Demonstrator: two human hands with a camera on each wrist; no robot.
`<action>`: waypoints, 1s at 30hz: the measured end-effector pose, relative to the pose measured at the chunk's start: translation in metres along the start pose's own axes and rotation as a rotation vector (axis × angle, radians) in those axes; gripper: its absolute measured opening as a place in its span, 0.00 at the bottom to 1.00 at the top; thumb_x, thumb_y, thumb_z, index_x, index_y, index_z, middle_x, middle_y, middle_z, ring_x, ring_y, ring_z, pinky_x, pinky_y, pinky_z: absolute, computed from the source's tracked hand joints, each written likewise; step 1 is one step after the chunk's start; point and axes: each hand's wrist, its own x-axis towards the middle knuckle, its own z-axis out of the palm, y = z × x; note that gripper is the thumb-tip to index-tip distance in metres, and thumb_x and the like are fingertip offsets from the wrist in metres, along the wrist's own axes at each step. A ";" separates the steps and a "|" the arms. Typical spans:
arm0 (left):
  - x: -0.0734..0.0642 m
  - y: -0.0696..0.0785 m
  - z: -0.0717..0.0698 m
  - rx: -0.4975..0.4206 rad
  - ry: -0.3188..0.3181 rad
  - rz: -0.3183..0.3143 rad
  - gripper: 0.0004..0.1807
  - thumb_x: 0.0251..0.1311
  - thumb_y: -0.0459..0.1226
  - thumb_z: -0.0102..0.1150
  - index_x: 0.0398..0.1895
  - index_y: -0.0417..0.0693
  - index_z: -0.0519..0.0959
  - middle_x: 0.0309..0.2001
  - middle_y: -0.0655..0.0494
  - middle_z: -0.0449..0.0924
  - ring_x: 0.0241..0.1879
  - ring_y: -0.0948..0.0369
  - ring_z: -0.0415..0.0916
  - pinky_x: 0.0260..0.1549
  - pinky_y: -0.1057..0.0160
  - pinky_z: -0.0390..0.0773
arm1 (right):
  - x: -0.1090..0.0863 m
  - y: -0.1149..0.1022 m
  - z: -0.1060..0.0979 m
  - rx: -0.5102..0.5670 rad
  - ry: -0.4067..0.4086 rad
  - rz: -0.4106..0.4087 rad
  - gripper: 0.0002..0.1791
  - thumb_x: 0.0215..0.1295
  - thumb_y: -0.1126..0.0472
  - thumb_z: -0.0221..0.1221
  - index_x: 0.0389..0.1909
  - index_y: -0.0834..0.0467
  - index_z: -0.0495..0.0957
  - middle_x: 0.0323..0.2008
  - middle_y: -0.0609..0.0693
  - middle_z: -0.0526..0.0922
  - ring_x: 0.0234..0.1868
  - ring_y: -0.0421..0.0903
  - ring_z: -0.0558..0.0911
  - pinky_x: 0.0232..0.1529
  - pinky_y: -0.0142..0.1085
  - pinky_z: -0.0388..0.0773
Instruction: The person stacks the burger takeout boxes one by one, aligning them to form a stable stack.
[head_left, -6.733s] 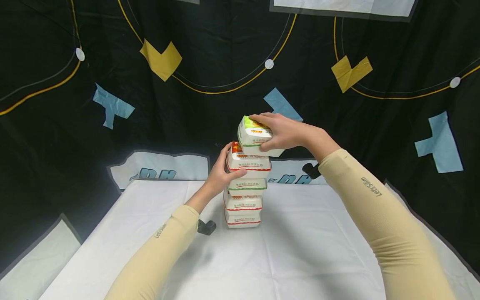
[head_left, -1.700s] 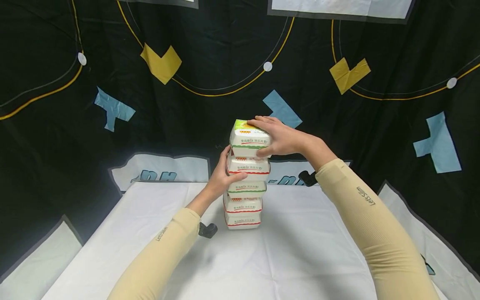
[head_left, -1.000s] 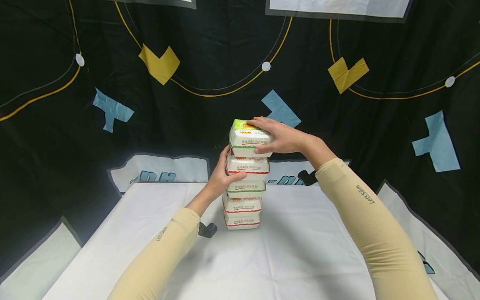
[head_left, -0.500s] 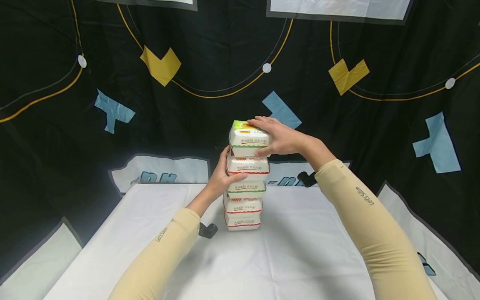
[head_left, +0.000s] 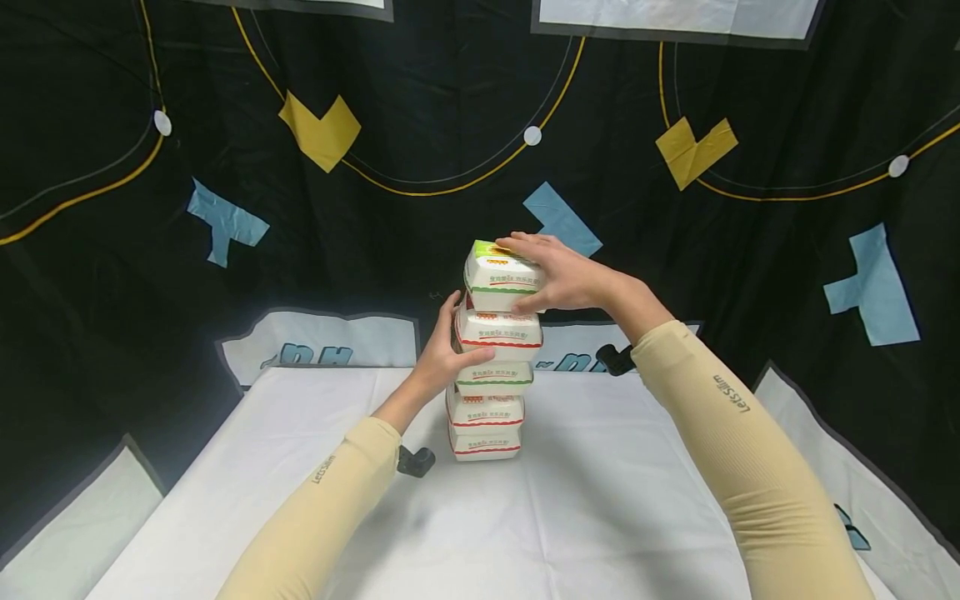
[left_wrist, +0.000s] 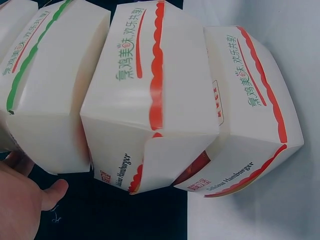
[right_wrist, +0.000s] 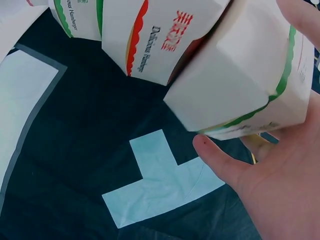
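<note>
Several white paper hamburger boxes stand in one upright stack in the head view. My right hand [head_left: 566, 271] grips the top green-trimmed box [head_left: 498, 292], thumb on its front and fingers over its top. This box [right_wrist: 225, 75] sits right over a red-trimmed box [head_left: 506, 335], a little turned against it. My left hand [head_left: 433, 360] holds that red-trimmed box from the left, thumb across its front. Lower down are a green-trimmed box [head_left: 495, 379] and two red-trimmed boxes, the bottom one [head_left: 486, 446] on the table. The left fingers are partly hidden behind the stack.
White cloth covers the table [head_left: 600, 517], its far edge just behind the stack. Behind hangs a black curtain [head_left: 420, 242] with yellow and blue paper shapes. Dark wrist cameras [head_left: 416, 460] sit at both cuffs.
The top box, held higher and further right at first, has come down over the red-trimmed box. In the last half second the top two boxes shifted slightly right. The left hand stays.
</note>
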 end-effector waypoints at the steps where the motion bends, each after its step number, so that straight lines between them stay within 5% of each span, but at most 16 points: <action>1: 0.000 0.000 0.000 0.006 0.002 -0.005 0.58 0.59 0.37 0.65 0.81 0.48 0.33 0.77 0.45 0.50 0.73 0.49 0.57 0.73 0.42 0.58 | 0.000 0.000 0.000 0.001 -0.001 0.002 0.55 0.53 0.49 0.74 0.79 0.46 0.54 0.81 0.51 0.46 0.78 0.54 0.47 0.63 0.52 0.71; 17: 0.003 -0.005 0.001 0.001 0.002 -0.004 0.59 0.58 0.38 0.66 0.81 0.48 0.33 0.77 0.45 0.50 0.76 0.50 0.51 0.75 0.41 0.50 | -0.002 0.005 0.000 0.008 0.020 0.023 0.54 0.53 0.48 0.74 0.79 0.48 0.55 0.81 0.51 0.48 0.78 0.54 0.49 0.62 0.51 0.73; 26: 0.013 -0.037 0.002 0.010 0.044 0.002 0.58 0.57 0.44 0.68 0.81 0.64 0.36 0.77 0.54 0.52 0.75 0.55 0.52 0.74 0.42 0.51 | -0.002 0.008 0.001 -0.003 0.026 0.030 0.51 0.57 0.49 0.72 0.78 0.46 0.55 0.78 0.50 0.55 0.75 0.54 0.53 0.61 0.50 0.73; 30: 0.007 -0.018 0.002 0.004 0.026 -0.005 0.57 0.59 0.42 0.66 0.81 0.57 0.35 0.77 0.49 0.51 0.75 0.52 0.54 0.74 0.41 0.53 | -0.002 0.008 0.002 -0.001 0.034 0.006 0.47 0.59 0.50 0.71 0.77 0.44 0.58 0.73 0.49 0.63 0.72 0.52 0.57 0.57 0.48 0.75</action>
